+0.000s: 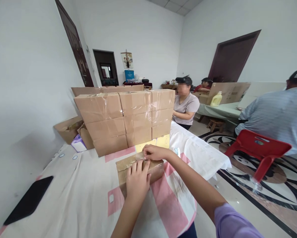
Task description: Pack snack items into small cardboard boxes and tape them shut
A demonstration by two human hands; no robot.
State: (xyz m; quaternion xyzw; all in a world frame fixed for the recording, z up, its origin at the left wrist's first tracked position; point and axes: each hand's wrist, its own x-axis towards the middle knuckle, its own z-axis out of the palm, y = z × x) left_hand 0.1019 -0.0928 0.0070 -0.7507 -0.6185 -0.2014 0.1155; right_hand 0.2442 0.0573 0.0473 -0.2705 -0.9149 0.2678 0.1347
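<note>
A closed brown cardboard box (155, 172) lies on the cloth-covered table in front of me. A strip of shiny clear tape (131, 164) runs along its top seam. My left hand (138, 178) rests flat on the box's top and near edge, fingers stretched out. At the far side of the top, my right hand (153, 152) is closed, its thumb and fingertips pinched together near the tape. Whatever is between those fingertips is too small to make out.
Stacked taped cartons (138, 120) form a wall behind the box. An open carton (67, 129) and a purple-white packet (78, 144) stand to their left. A black flat object (29, 200) lies at left. A person (185, 102) sits across; a red chair (262, 148) stands right.
</note>
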